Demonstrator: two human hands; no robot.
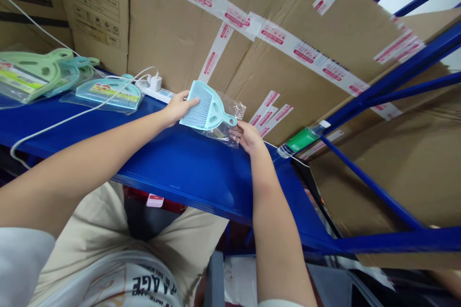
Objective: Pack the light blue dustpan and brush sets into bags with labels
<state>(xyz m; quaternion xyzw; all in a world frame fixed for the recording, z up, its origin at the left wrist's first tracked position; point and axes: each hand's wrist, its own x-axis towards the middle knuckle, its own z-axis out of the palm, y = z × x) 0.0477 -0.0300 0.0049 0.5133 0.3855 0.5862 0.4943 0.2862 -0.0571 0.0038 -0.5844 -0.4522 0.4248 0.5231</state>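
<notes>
left hand [177, 107] gripping the brush end of the mini dustpan set [206, 108] | right hand [248, 136] pinching its clear bag [230, 129] at 4 o'clock | set's on the blue shelf [187, 163], handle pointing 4 o'clock toward the right hand

blue shelf [187, 168] | bagged dustpans [43, 74] | power strip [158, 90] | cardboard boxes [288, 72]
</notes>
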